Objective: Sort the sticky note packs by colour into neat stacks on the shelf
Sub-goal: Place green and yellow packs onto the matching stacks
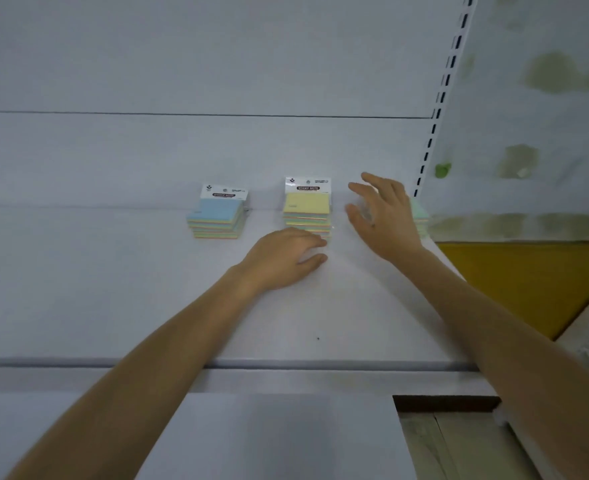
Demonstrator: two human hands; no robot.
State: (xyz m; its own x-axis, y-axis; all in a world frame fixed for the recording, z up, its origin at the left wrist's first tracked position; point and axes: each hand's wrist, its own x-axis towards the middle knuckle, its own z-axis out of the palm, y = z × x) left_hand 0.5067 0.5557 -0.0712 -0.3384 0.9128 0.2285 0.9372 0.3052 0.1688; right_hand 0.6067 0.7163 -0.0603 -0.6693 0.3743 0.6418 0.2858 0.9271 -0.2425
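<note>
Forearms are reaching in over the shelf. Sorting is looking nearly done: three stacks are standing and no loose packs are showing. Grip: the left hand is resting on the shelf, fingers relaxed, holding nothing, tips at the foot of the yellow stack; contact unclear. The right hand is hovering with fingers spread, empty, half hiding the green stack beyond it. Outward, the blue stack is sitting well left of both hands.
</note>
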